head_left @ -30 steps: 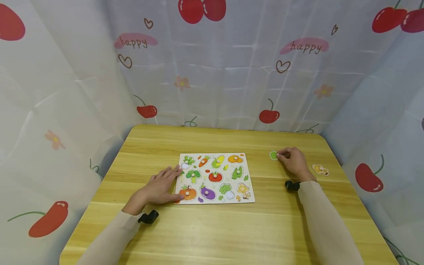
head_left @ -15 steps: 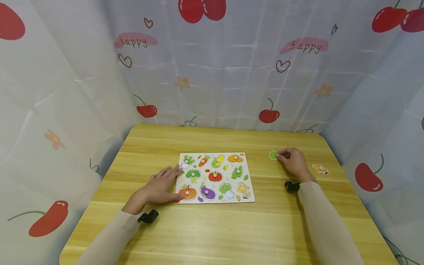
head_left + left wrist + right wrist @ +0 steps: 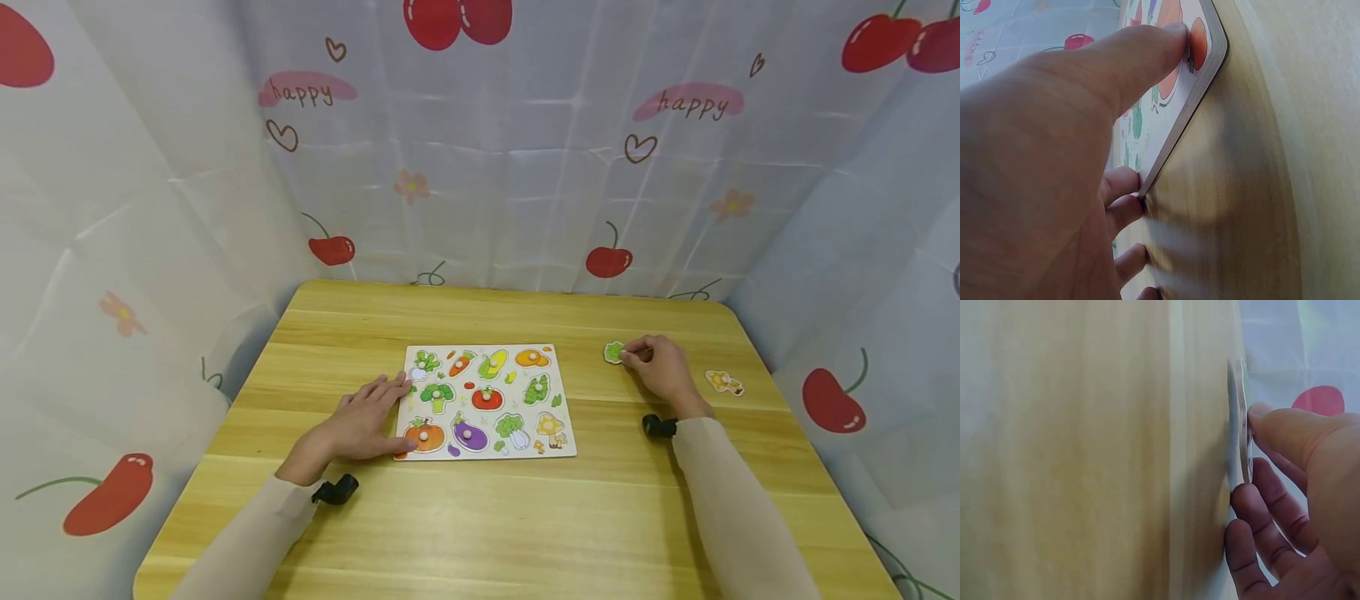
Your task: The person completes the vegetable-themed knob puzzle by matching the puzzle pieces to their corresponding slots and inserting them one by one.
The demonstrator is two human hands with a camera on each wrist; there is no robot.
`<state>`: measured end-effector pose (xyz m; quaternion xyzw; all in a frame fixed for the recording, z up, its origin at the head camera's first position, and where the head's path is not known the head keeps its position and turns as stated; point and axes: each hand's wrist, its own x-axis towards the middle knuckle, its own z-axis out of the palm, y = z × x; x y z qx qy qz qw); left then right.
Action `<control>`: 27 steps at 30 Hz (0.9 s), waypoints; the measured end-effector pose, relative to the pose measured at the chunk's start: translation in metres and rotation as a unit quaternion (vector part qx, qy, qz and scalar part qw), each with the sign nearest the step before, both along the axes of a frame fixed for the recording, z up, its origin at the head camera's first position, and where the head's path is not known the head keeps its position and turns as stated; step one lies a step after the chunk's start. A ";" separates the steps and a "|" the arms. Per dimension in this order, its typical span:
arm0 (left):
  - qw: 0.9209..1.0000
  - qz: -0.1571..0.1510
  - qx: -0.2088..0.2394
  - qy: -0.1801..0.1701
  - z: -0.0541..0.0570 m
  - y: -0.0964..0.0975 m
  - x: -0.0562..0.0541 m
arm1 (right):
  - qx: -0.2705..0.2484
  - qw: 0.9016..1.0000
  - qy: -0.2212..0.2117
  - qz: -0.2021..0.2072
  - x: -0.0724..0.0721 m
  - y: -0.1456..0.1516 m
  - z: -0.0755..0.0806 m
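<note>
My right hand [image 3: 660, 367] pinches a leafy green bok choy puzzle piece [image 3: 613, 352] between thumb and fingers, at the right of the table. Its thin wooden edge faces the camera in the right wrist view, close to the tabletop; part of the piece is hidden by the fingers. The white vegetable puzzle board [image 3: 525, 429] lies flat in the middle. Across its left edge rests my left hand [image 3: 358, 425], fingers spread, with the thumb [image 3: 1147, 59] on the board beside the pumpkin picture. Several knobbed vegetable pieces, such as the eggplant piece [image 3: 470, 434], sit in the board.
A mushroom puzzle piece [image 3: 724, 382] lies on the wooden table [image 3: 480, 525], to the right of my right hand. Behind and on both sides of the table hangs a white curtain [image 3: 517, 217] with cherry prints.
My right hand and the bok choy piece have shifted slightly left towards the board. The left hand has stayed on the board's edge.
</note>
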<state>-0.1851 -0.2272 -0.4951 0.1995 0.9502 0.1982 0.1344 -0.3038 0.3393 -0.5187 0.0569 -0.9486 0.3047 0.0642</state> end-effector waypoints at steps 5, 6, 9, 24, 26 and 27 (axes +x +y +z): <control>1.000 0.001 -0.001 0.002 0.000 0.001 0.000 | -0.002 1.000 -0.003 0.006 0.006 -0.004 0.001; 1.000 0.002 0.000 0.003 0.001 0.001 0.001 | -0.003 1.000 -0.002 0.007 0.008 -0.005 0.001; 1.000 0.001 0.004 0.005 0.002 0.001 0.002 | -0.008 1.000 0.002 0.010 0.013 -0.010 0.003; 1.000 0.008 0.014 -0.003 0.001 0.001 0.001 | -0.005 0.999 0.019 0.048 0.042 -0.047 0.024; 1.000 0.008 0.015 -0.003 0.000 0.001 0.001 | -0.006 0.998 0.020 0.052 0.046 -0.051 0.025; 1.000 0.009 0.015 -0.002 0.000 0.001 0.001 | -0.006 0.998 0.019 0.053 0.047 -0.054 0.026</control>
